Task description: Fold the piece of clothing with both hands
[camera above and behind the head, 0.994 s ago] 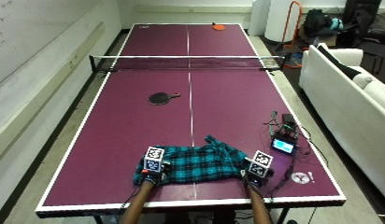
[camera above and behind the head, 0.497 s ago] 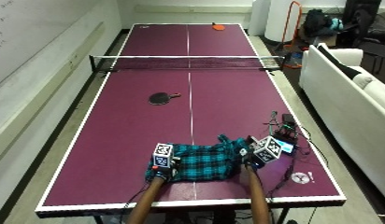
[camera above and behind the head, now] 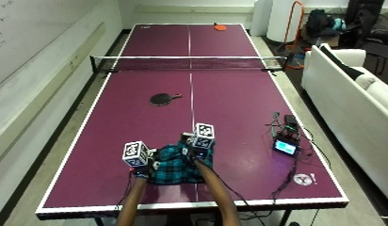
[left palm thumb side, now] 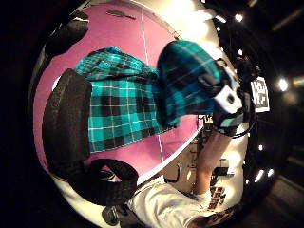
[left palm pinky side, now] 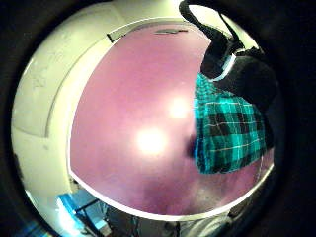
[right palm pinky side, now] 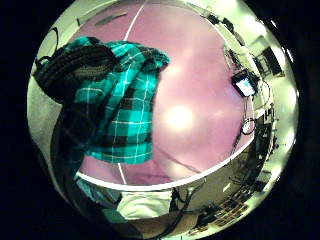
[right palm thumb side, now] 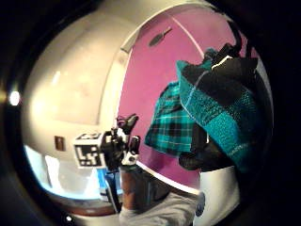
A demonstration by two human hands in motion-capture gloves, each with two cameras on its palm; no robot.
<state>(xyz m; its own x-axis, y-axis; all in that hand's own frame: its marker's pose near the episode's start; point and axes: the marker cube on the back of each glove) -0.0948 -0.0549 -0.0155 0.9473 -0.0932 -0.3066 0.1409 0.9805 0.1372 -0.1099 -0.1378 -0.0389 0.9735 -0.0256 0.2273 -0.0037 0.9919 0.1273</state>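
Note:
A teal and black plaid garment (camera above and behind the head: 172, 168) lies near the front edge of the purple table tennis table (camera above and behind the head: 238, 108), just left of the centre line. My right hand (camera above and behind the head: 199, 151) grips the garment's right side and holds it lifted over the middle of the cloth; that fold (right palm thumb side: 221, 108) drapes round my fingers. My left hand (camera above and behind the head: 142, 167) is at the garment's left edge and holds it low by the table. The flat part of the garment (left palm thumb side: 123, 109) stretches between the two hands. The right hand (left palm thumb side: 228, 102) with its raised cloth also shows from the left palm.
A black paddle (camera above and behind the head: 163, 99) lies mid-table and an orange paddle (camera above and behind the head: 219, 27) at the far end. The net (camera above and behind the head: 189, 63) crosses the table. A small device with a lit screen and cables (camera above and behind the head: 286, 145) sits at the right. A white sofa (camera above and behind the head: 351, 89) stands beyond the table's right edge.
My right hand has carried the garment's right side up and leftward over the cloth, so the garment is now narrower. My left hand stays at the left edge.

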